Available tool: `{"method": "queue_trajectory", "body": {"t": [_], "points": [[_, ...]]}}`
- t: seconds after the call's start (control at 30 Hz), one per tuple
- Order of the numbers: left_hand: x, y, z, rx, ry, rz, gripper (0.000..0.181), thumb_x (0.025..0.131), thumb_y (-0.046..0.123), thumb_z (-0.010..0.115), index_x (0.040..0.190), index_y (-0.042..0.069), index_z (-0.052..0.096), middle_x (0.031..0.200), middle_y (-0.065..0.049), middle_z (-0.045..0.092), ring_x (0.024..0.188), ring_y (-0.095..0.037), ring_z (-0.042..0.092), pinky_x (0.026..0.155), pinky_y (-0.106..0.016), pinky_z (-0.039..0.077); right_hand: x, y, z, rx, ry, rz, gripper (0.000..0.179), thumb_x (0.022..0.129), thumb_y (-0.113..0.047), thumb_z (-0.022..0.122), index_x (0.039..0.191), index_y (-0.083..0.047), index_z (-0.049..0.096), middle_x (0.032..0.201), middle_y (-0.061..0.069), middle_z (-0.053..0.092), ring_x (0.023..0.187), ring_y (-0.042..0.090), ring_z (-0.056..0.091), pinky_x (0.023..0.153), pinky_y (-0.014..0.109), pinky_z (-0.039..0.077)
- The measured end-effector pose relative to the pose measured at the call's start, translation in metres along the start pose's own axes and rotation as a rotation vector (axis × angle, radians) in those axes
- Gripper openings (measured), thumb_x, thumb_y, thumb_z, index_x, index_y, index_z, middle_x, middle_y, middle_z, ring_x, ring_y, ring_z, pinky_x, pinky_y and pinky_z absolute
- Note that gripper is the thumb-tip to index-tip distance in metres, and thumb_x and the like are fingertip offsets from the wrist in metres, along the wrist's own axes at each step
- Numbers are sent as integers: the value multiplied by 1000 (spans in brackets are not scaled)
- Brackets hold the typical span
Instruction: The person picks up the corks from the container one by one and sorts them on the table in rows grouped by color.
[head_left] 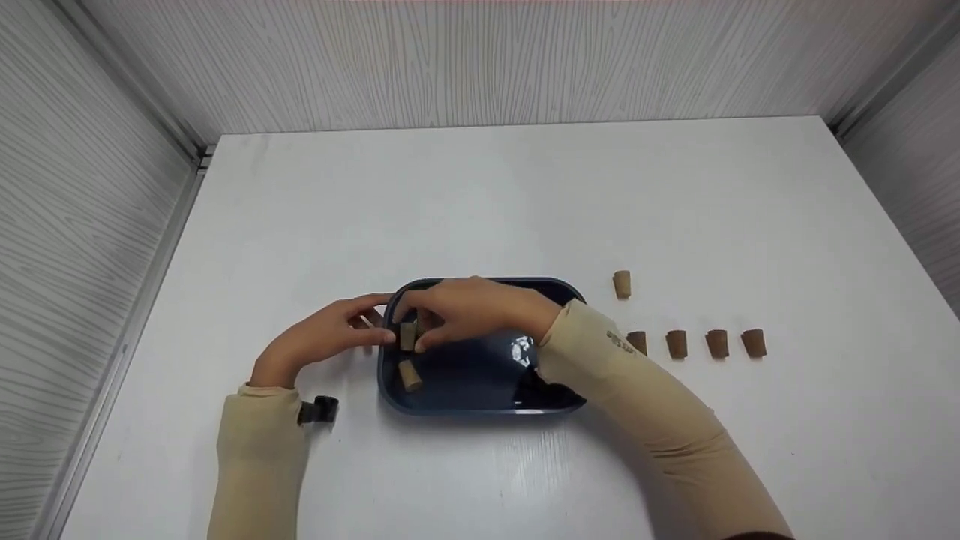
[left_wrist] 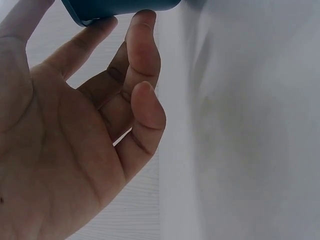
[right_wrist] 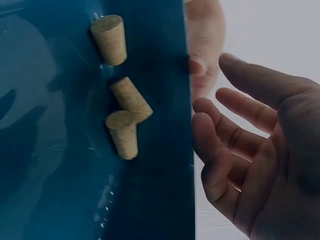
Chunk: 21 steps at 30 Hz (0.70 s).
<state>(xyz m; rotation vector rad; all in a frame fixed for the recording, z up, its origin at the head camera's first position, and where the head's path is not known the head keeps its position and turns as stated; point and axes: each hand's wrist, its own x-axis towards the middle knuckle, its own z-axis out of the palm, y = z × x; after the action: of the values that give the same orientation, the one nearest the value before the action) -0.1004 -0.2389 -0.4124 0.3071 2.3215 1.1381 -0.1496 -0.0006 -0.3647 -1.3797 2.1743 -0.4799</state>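
Note:
A dark blue tray (head_left: 480,409) sits mid-table. Against its left end rests my left hand (head_left: 322,334), thumb tip at the rim and relaxed fingers touching the outer wall. The left wrist view shows its index fingertip at the blue wall (left_wrist: 115,7). My right hand (head_left: 465,307) reaches over the tray's left part, beside a cork (head_left: 407,336); another cork (head_left: 409,375) lies nearer the front. In the right wrist view, the right hand (right_wrist: 255,145) has loosely bent fingers around nothing. Three corks show in the tray there: one apart (right_wrist: 111,42), and two overlapping, with one (right_wrist: 124,137) in front.
On the white table, several brown corks (head_left: 717,343) form a row to the right of the tray, the leftmost partly behind my right sleeve (head_left: 637,375). A lighter cork (head_left: 622,284) stands farther back. Pale wood-grain panels (head_left: 480,67) border the table.

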Motion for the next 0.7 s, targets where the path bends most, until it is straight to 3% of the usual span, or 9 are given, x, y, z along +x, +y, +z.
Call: {"method": "queue_trajectory", "body": {"t": [0.13, 0.33, 0.57, 0.7], "points": [[-1, 0, 0, 7, 0, -6, 71, 89, 47, 65, 149, 20, 38, 108, -8, 64, 89, -20, 62, 81, -34, 45, 6, 0, 5, -28, -53, -16, 38, 94, -34, 64, 129, -22, 54, 103, -2, 69, 89, 9, 64, 81, 30, 50], [-2, -1, 1, 2, -10, -9, 72, 90, 47, 64, 150, 17, 36, 110, -10, 64, 90, -20, 61, 81, -35, 46, 10, 2, 12, -47, -109, 29, 38, 93, -37, 63, 127, -22, 55, 106, -5, 69, 91, 8, 64, 84, 30, 50], [-2, -1, 2, -2, -2, -6, 71, 89, 47, 65, 149, 22, 37, 110, -8, 64, 91, -19, 62, 82, -35, 46, 13, 5, 18, -73, -140, 58, 40, 90, -38, 68, 125, -21, 58, 96, -5, 65, 80, 8, 61, 73, 28, 48], [-2, -1, 1, -2, 2, -10, 71, 89, 48, 65, 149, 23, 38, 110, -8, 64, 92, -19, 61, 82, -35, 46, 16, 6, 22, -104, -148, 63, 41, 89, -40, 68, 125, -22, 58, 100, -3, 64, 82, 9, 60, 73, 29, 48]]}}
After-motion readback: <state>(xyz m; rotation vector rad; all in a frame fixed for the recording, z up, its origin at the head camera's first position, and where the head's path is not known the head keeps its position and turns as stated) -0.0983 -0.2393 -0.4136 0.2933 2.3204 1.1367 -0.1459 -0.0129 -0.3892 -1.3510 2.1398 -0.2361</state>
